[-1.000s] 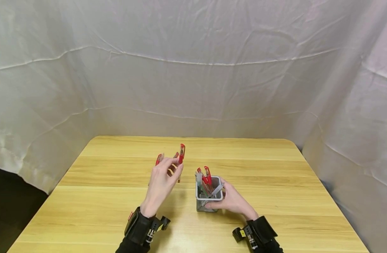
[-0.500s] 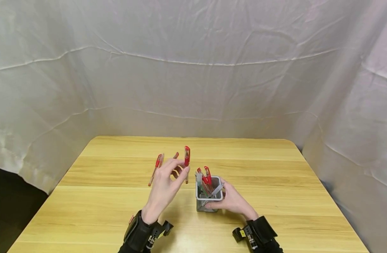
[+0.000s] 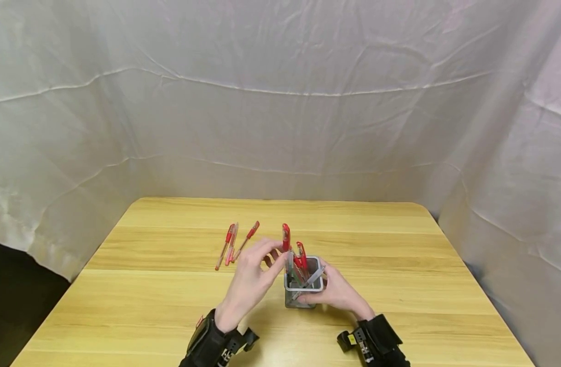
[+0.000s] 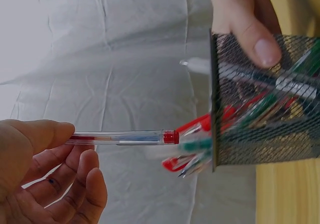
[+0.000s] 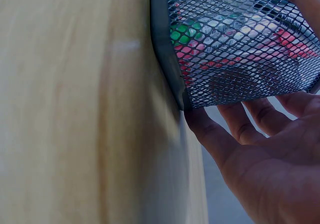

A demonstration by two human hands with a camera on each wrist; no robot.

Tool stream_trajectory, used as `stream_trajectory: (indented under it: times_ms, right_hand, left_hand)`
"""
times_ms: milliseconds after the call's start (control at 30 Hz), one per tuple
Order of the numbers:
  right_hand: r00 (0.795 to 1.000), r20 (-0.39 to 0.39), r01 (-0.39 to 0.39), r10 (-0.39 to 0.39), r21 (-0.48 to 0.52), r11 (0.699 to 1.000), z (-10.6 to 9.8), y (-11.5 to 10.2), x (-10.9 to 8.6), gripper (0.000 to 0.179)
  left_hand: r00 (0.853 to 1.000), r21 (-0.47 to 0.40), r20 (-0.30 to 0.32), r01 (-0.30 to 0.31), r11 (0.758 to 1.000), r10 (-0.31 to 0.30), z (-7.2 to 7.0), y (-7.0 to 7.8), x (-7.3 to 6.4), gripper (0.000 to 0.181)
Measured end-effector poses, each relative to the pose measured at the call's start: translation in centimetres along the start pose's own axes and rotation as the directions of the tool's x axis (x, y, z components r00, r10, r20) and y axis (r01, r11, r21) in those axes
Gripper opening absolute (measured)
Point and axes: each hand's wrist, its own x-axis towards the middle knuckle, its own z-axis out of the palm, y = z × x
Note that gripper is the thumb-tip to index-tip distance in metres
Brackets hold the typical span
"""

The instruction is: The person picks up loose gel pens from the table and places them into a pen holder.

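My left hand (image 3: 257, 272) pinches a red-capped clear pen (image 4: 125, 138) between thumb and fingers. In the head view the pen's red cap (image 3: 286, 237) points up, just above the holder's left rim; in the left wrist view its red end is close to the holder's mouth. My right hand (image 3: 337, 291) grips the black mesh pen holder (image 3: 303, 299) from the right side, thumb on the near wall (image 4: 252, 39). Inside the holder stand several pens, among them red ones (image 3: 302, 255), a green one (image 4: 260, 109) and a whitish one (image 3: 315, 275).
On the wooden table (image 3: 377, 244), left of the holder, lie three red pens: a left one (image 3: 224, 247), a middle one (image 3: 232, 244) and a right one (image 3: 246, 240). A pale cloth (image 3: 280, 127) hangs behind the table.
My left hand has moved right and slightly toward me with the pen, from over the loose pens to the holder, uncovering those on the table. The right hand and holder have stayed put.
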Motion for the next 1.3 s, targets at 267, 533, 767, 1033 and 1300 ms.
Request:
stream_trajectory:
  times_ms: [267,533,767,1033,1300]
  right_hand:
    - [1.0,0.009,0.016,-0.016,0.005,1.0,0.0,0.2,0.0,0.073]
    - [0.999,0.011,0.031,-0.031,-0.007,1.0,0.0,0.3,0.0,0.073]
    - [1.0,0.009,0.026,-0.026,0.002,1.0,0.0,0.3,0.0,0.072]
    - [0.999,0.042,0.016,-0.017,0.023,1.0,0.0,0.2,-0.1,0.069]
    - [0.999,0.036,0.003,-0.003,0.016,1.0,-0.1,0.1,-0.1,0.071]
  left_hand:
    - [0.997,0.019,0.077,0.006,1.0,-0.007,1.2,0.0,-0.4,0.016]
    - [0.985,0.076,0.161,0.05,0.996,-0.062,2.1,-0.2,-0.6,0.014]
    - [0.98,0.179,0.184,0.046,0.983,-0.079,2.2,-0.2,-0.9,0.018]
    - [0.986,0.144,0.144,0.069,0.987,-0.09,1.9,-0.1,-0.7,0.018]
    - [0.992,0.108,0.088,0.079,0.991,-0.089,1.5,-0.8,-0.5,0.01]
